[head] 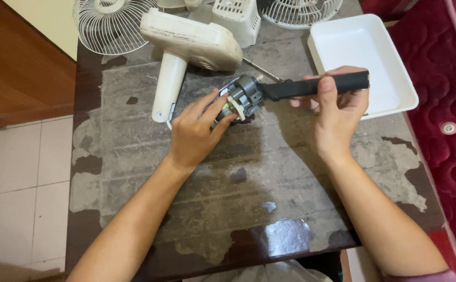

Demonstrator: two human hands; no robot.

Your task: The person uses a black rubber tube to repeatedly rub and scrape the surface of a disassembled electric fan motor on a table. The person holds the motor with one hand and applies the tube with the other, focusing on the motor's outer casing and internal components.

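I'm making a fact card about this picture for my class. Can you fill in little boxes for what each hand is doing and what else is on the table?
left hand: left hand steadies a grey fan motor
right hand: right hand grips a black tool handle aimed at the motor
table: worn dark table, peeling surface
behind the motor: cream fan body lying on its side
far edge: two white wire fan grilles
right side: white tray
beside the table: red quilted cushion

No packages, labels, signs or screens

Nothing of that kind shows anywhere on the worn bench [134, 156], on the tiled floor [19, 198], or on the red quilted bed [447, 78] beside it.
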